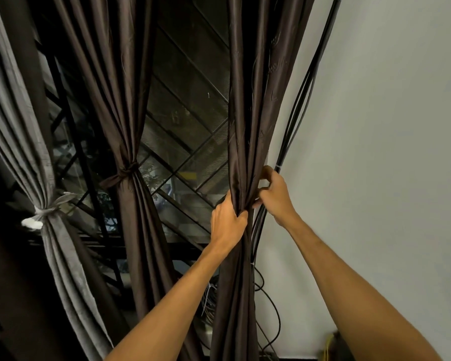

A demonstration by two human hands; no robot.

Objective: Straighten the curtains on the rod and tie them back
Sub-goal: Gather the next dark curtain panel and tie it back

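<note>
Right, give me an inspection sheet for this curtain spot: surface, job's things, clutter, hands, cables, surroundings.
Surface: nothing seen; no table or sill shows.
Job's things: grey curtain tied with a pale tie; middle brown curtain tied with a brown tie; right brown curtain gathered, no tie seen on it.
Clutter: a pale tangle low behind the right curtain, too dim to identify.
Hands: left hand has a closed grip on the gathered folds; right hand pinches the curtain's edge.
Cables: black cable bundle runs down the wall beside the right curtain, banded with white ties.
Surroundings: pale wall; dark window grille.
</note>
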